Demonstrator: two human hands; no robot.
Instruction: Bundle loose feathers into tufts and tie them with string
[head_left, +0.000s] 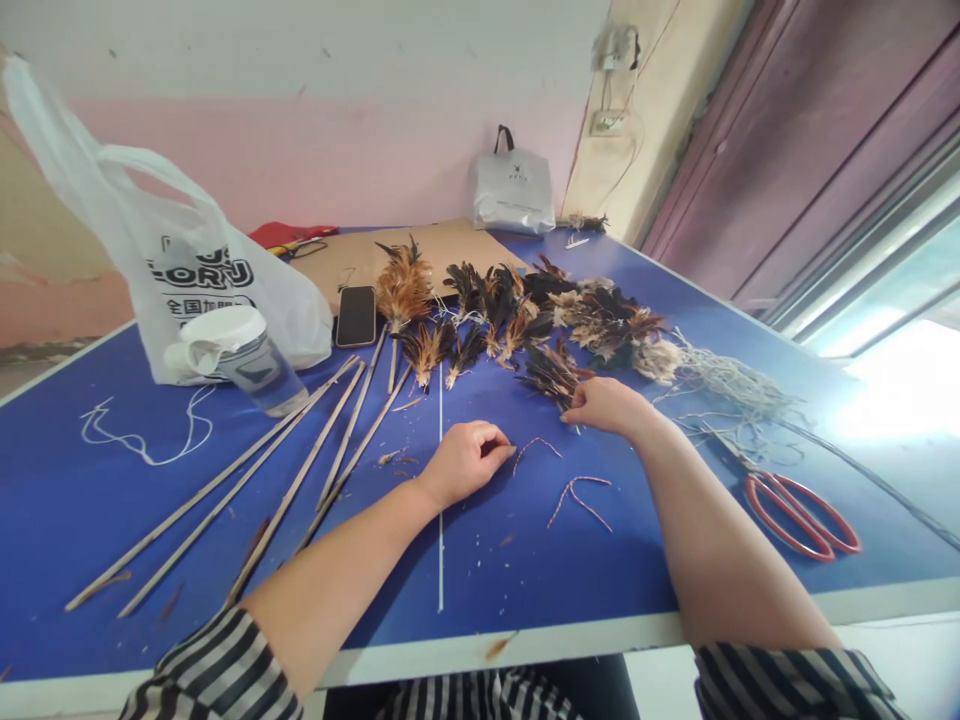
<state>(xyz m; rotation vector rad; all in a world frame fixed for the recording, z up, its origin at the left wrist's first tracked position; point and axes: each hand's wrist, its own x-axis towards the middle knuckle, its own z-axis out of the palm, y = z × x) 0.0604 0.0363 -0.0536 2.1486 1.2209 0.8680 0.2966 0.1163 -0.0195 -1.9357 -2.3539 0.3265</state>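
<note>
My left hand [466,462] rests low over the blue table, its thumb and fingertips pinched beside the end of a short red-and-white string [537,441]; whatever lies between the fingertips is too small to make out. A second such string [576,490] lies bent nearer the front edge. My right hand [602,405] is closed on the base of a dark brown feather bunch [551,372]. Behind it, more feather bunches [600,312] spread across the table. One fluffy orange-brown bunch [405,285] sits beside the phone.
Thin wooden sticks [300,480] lie at the left, near a clear bottle [262,375] and a white plastic bag [217,270]. Red-handled scissors [802,512] and tangled pale string [739,385] are at the right. A phone [355,316], cardboard [337,262] and a grey bag [514,190] are behind.
</note>
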